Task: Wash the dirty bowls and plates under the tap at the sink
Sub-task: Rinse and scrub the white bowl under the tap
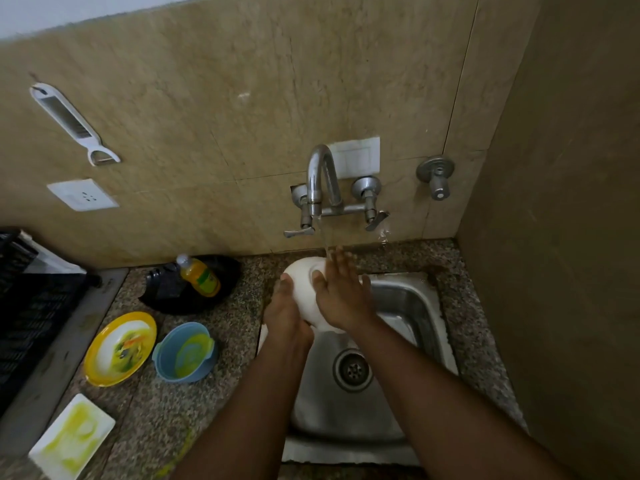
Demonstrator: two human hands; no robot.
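A white bowl [306,287] is tilted under the running tap [319,181], over the steel sink [412,306]. My left hand [285,311] grips the bowl's near left side, thumb along its outer wall. With straight fingers, my right hand [341,292] lies flat on the bowl's back, the water stream falling at its fingertips. On the counter to the left stand a dirty yellow plate [119,348], a blue bowl [185,351] smeared yellow inside, and a white square plate [71,436] with yellow residue.
A yellow dish-soap bottle [201,275] lies on a black pan [194,289] behind the dirty dishes. A black dish rack [31,313] fills the far left. A white peeler [74,124] hangs on the tiled wall. A side wall [561,237] closes off the right.
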